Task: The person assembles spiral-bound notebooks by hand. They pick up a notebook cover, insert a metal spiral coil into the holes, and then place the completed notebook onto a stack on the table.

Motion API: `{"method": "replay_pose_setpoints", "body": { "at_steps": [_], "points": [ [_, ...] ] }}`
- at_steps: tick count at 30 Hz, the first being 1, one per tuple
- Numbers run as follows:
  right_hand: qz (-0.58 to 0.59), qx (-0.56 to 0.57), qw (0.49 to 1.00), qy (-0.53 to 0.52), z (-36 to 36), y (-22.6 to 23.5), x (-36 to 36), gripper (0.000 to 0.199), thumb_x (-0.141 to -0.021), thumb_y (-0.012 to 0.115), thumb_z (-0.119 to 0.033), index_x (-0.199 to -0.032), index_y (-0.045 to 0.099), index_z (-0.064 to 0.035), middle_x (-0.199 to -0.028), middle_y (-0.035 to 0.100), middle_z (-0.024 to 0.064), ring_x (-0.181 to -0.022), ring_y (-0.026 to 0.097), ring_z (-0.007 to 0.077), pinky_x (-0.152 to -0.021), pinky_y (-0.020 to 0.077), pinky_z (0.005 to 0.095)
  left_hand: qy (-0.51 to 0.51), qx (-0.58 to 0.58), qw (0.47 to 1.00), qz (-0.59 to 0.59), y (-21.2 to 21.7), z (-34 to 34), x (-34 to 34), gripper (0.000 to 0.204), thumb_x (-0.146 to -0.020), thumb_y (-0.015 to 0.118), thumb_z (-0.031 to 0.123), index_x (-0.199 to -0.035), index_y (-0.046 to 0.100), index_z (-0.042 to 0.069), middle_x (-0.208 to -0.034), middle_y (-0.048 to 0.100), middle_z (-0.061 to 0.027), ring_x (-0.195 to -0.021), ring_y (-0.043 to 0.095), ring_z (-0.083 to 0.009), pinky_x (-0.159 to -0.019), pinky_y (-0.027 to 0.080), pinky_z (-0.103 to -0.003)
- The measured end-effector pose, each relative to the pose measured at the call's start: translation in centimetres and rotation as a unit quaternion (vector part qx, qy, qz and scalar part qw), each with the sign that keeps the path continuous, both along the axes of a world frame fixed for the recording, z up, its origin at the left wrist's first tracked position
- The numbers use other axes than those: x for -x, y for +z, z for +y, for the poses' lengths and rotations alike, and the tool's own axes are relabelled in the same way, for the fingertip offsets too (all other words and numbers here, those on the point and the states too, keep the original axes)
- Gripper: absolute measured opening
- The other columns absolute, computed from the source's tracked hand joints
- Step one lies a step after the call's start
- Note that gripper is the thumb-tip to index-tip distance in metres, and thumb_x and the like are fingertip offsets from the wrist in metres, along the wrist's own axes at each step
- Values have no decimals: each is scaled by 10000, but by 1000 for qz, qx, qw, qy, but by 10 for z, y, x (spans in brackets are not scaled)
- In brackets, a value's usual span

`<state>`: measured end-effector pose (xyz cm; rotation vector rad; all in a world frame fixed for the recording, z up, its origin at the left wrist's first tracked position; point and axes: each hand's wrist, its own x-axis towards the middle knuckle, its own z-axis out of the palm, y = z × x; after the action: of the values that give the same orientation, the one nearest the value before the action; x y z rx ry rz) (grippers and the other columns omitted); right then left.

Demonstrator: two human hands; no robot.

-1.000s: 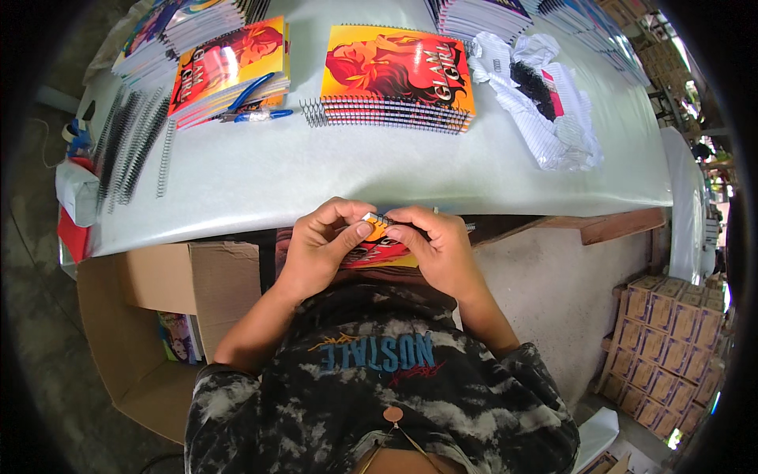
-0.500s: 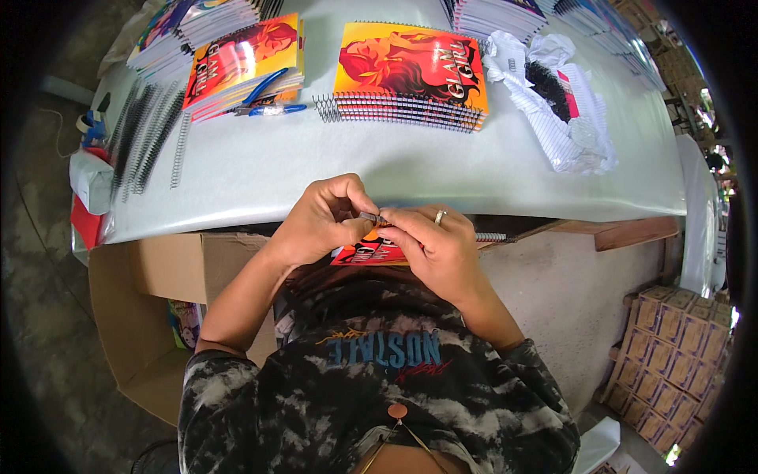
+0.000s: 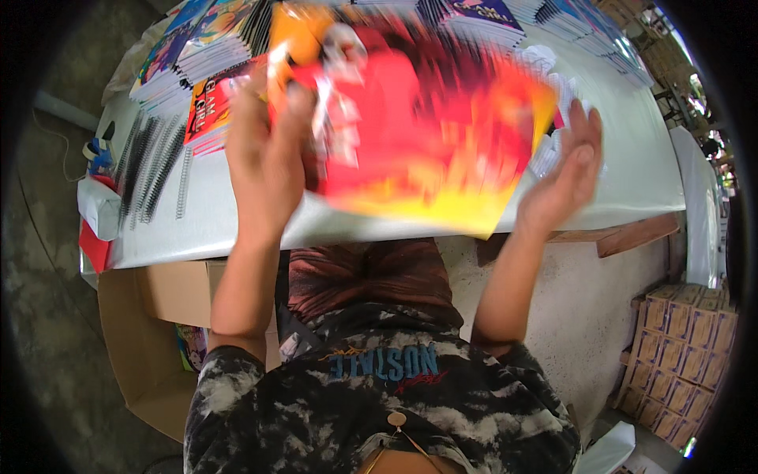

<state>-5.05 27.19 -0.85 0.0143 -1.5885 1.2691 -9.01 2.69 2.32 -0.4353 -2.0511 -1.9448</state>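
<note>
A spiral notebook (image 3: 410, 134) with a red and yellow cover is held up over the table, smeared by motion. My left hand (image 3: 268, 158) grips its left edge, thumb on the cover. To the right of the notebook, my right hand (image 3: 564, 178) is raised with its fingers stretched out and nothing in them. Behind my left hand lies a pile of similar red notebooks (image 3: 204, 110), partly covered from view. The raised notebook hides the middle of the table.
Loose binding coils (image 3: 154, 170) lie at the table's left. More notebook stacks (image 3: 221, 39) stand along the back. Crumpled striped paper (image 3: 545, 158) shows behind my right hand. An open cardboard box (image 3: 146, 347) sits below left; stacked cartons (image 3: 679, 347) stand at the right.
Both hands were together at my lap, working at the notebook's coil. The notebook has gone up and forward over the table in my left hand, and my right hand has let go.
</note>
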Motion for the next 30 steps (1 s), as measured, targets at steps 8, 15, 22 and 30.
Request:
{"method": "replay_pose_setpoints", "body": {
  "at_steps": [8, 15, 22, 30],
  "points": [
    [-126, 187, 958, 177, -2, -131, 92, 778, -914, 219, -564, -1267, 372, 112, -1344, 371, 211, -1267, 334, 268, -1059, 203, 334, 212, 444, 847, 202, -122, 0, 129, 255, -868, 552, 199, -985, 504, -22, -851, 554, -151, -774, 570, -223, -673, 473, -307],
    [-203, 52, 978, 14, -30, -104, 77, 333, -890, 541, -223, -1123, 580, 12, -1062, 619, 144, -906, 575, 119, -777, 451, 254, 232, 188, 948, 111, -120, 22, 78, 287, -872, 553, 193, -679, 500, -13, -679, 465, -116, -615, 443, -213, -563, 369, -354],
    [-143, 37, 989, -8, -31, -110, 79, 231, -861, 569, -166, -977, 628, 26, -1020, 631, 175, -818, 629, 161, -672, 492, 280, 223, 241, 938, 111, -115, 9, 80, 184, -812, 603, 156, -715, 540, 12, -736, 519, -133, -683, 492, -259, -620, 396, -365],
    [-117, -164, 974, -102, -31, -100, 69, 263, -854, 527, -151, -1078, 576, -22, -1231, 504, 189, -1194, 400, 390, -985, 312, 424, 148, 525, 809, 220, -94, -143, 115, 350, -721, 526, 31, -1063, 587, 69, -1079, 585, -135, -1019, 531, -301, -863, 413, -401]
  ]
}}
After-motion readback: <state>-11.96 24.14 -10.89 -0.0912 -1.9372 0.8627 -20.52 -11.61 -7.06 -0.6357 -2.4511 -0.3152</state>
